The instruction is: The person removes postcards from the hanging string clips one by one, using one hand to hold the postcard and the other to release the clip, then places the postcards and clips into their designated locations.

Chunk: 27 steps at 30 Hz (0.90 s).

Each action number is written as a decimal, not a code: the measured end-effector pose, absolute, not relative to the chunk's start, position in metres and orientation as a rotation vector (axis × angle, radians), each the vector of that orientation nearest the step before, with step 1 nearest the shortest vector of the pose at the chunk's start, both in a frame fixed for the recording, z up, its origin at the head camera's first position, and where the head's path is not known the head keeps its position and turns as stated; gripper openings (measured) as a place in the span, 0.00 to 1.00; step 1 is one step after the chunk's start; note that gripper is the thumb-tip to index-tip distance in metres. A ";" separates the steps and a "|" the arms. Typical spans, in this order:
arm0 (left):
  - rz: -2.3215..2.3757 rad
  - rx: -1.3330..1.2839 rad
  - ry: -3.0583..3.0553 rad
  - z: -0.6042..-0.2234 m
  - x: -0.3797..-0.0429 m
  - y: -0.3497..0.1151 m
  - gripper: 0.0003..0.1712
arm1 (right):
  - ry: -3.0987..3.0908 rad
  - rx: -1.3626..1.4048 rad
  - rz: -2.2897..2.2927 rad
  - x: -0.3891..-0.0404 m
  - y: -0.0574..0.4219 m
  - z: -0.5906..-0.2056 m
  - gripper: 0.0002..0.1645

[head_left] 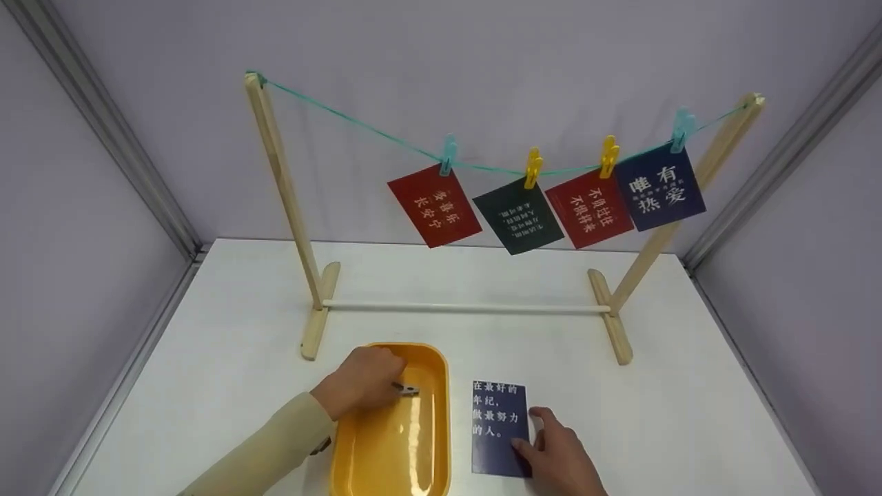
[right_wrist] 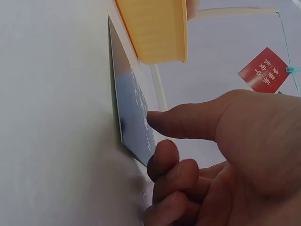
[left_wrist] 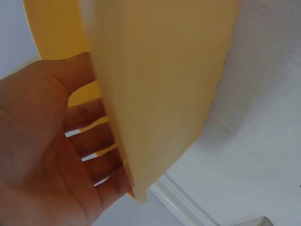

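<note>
My left hand (head_left: 366, 377) reaches over the left rim of a yellow tray (head_left: 442, 413). In the left wrist view its spread fingers (left_wrist: 89, 141) pass behind the tray wall, and their tips are hidden. A small dark and silver clip-like piece (head_left: 408, 390) shows right by this hand, inside the tray. Right of the tray, a dark blue card (head_left: 497, 458) with white writing lies on the white table. My right hand (head_left: 559, 451) is at the card's right edge, its thumb (right_wrist: 174, 121) over the card face and the other fingers bent beside the edge.
Behind stands a wooden rack (head_left: 282, 186) with a low white crossbar (head_left: 468, 308). Its sagging green string (head_left: 358, 122) bears several hanging cards, including a red card (head_left: 434, 204) and a green card (head_left: 517, 219), under blue and yellow pegs (head_left: 532, 169). Walls enclose the table.
</note>
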<state>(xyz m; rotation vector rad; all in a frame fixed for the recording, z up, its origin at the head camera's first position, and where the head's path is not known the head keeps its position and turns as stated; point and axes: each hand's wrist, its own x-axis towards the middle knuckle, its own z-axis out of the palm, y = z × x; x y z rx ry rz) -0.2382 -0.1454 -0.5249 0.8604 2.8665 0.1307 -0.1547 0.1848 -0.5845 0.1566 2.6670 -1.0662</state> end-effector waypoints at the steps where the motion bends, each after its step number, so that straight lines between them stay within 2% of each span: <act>1: 0.140 0.858 2.868 -0.524 -0.238 -0.146 0.14 | 2.666 0.171 -1.081 -0.154 0.185 -0.585 0.40; 9: 0.175 0.815 2.883 -0.520 -0.238 -0.150 0.14 | 2.677 0.196 -1.175 -0.158 0.184 -0.585 0.25; 12: 0.217 0.808 2.884 -0.517 -0.238 -0.151 0.14 | 2.680 0.200 -1.187 -0.159 0.182 -0.584 0.24; 19: 0.386 0.760 2.882 -0.505 -0.240 -0.151 0.22 | 2.705 0.121 -1.231 -0.159 0.180 -0.578 0.23; 27: 0.447 0.784 2.962 -0.484 -0.243 -0.159 0.21 | 2.752 -0.128 -1.280 -0.162 0.177 -0.569 0.22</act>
